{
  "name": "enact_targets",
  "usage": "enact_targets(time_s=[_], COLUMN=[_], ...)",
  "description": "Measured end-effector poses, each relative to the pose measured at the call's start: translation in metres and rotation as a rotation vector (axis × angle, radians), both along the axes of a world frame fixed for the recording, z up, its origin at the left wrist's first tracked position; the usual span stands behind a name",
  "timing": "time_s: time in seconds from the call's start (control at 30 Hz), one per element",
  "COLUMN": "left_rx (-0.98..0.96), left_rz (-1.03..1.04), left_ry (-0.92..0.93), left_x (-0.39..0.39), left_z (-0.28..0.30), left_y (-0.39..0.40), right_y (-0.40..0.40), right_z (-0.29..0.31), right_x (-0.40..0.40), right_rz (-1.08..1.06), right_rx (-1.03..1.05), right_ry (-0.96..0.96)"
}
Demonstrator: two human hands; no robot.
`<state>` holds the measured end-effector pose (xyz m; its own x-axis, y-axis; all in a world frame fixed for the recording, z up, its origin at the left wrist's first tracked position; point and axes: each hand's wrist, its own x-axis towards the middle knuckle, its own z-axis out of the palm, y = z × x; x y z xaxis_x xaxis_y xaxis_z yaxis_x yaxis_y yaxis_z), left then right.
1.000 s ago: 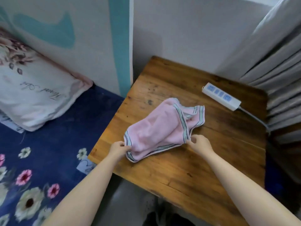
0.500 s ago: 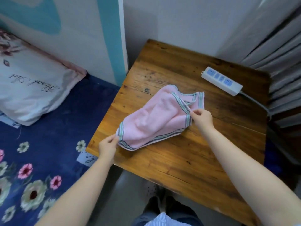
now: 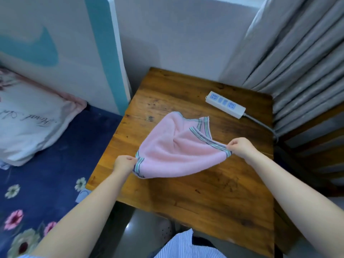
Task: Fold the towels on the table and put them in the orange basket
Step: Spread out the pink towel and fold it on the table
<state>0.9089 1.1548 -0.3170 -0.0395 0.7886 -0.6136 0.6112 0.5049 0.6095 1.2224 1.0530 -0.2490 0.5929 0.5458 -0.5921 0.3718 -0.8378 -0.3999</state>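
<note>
A pink towel (image 3: 176, 148) with grey-green striped borders hangs stretched above the wooden table (image 3: 214, 198), its far part still resting on the wood. My left hand (image 3: 123, 163) pinches its near left corner. My right hand (image 3: 241, 147) pinches the striped corner on the right. The cloth sags between the two hands. No orange basket is in view.
A white power strip (image 3: 225, 104) with a grey cable lies at the table's far right. Grey curtains (image 3: 301, 62) hang on the right. A bed with a blue flowered sheet (image 3: 46, 183) and a pillow (image 3: 28, 123) adjoins the table's left edge.
Both hands have pulled apart and lifted the towel's corners, spreading the crumpled cloth out wider. My right hand shifted right with its corner.
</note>
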Motion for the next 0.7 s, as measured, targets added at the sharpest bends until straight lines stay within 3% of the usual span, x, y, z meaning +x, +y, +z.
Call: enact_targets(time_s=[0.13,0.27,0.4,0.53,0.7], left_rx=[0.328,0.612,0.790,0.882,0.788], left_rz=[-0.127,-0.028,0.091,0.130,0.092], left_ry=[-0.057,-0.231,-0.297,-0.335,-0.312], left_x=[0.043,0.090,0.118,0.119,0.102], left_z=[0.068,0.155,0.224,0.253,0.244], left_y=[0.042,0.093,0.123,0.122,0.111], right_y=[0.051,0.104,0.126,0.112,0.071], right_z=[0.049,0.115,0.187,0.223,0.214], right_x=[0.012,0.037,0.066,0.084,0.077], right_rz=[-0.037,-0.093,-0.157,-0.259,-0.277], right_rx=[0.407,0.748,0.938,1.060,1.011], right_ry=[0.048,0.017,-0.067,-0.057,-0.023])
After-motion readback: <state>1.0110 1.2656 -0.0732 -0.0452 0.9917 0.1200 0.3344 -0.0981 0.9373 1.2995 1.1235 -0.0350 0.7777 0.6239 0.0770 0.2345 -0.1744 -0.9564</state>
